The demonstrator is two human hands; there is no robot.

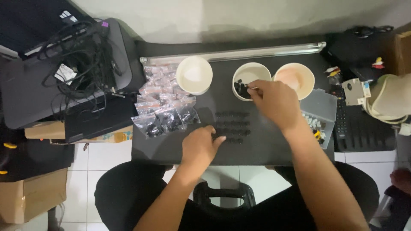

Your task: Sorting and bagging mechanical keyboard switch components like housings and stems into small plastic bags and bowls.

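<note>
Head cam: right hand pinching small black parts from the middle cup, left hand loosely curled, empty, fingertips at the rows just beyond it, so looks mid-sorting, careful lining-up needed next.

Clear plastic bags holding small dark parts lay heaped at the worktop's far left; brown cardboard boxes stood on the floor, near left.

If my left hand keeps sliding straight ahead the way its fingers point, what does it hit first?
Most likely the rows of small black parts laid out on the black table. The left hand already has its fingertips at their near edge.
</note>
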